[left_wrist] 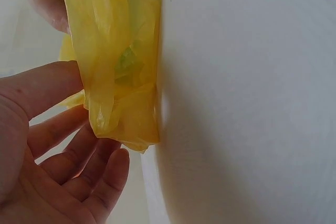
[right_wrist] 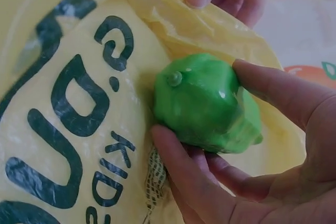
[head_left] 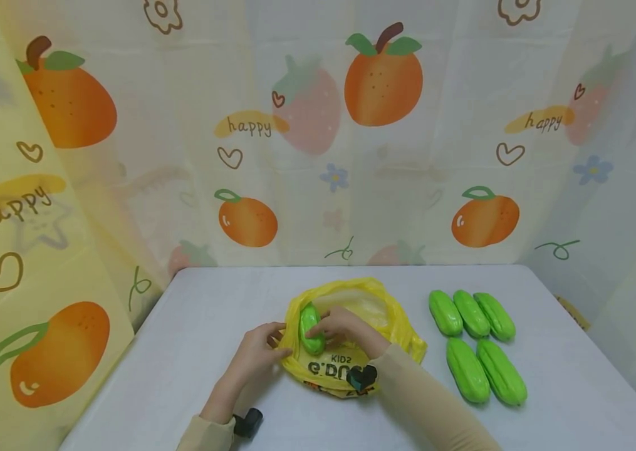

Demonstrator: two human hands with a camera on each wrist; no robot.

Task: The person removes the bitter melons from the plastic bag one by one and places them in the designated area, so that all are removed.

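Observation:
A yellow plastic bag [head_left: 351, 287] with dark lettering lies on the table, its mouth spread wide. My left hand [head_left: 258, 347] is at the bag's left rim; in the left wrist view its thumb [left_wrist: 52, 85] is on one side of the film and the fingers are partly behind it. My right hand [head_left: 343, 326] reaches into the bag's mouth and holds a glossy green ribbed gourd [head_left: 310, 329] by the left inner wall. The right wrist view shows thumb and fingers on opposite sides of this gourd [right_wrist: 197, 100], its stubby tip facing the camera.
Several similar green gourds [head_left: 468, 371] lie in two rows on the table right of the bag. The white table [head_left: 210, 300] ends at a patterned curtain [head_left: 306, 219] behind, with more curtain on both sides.

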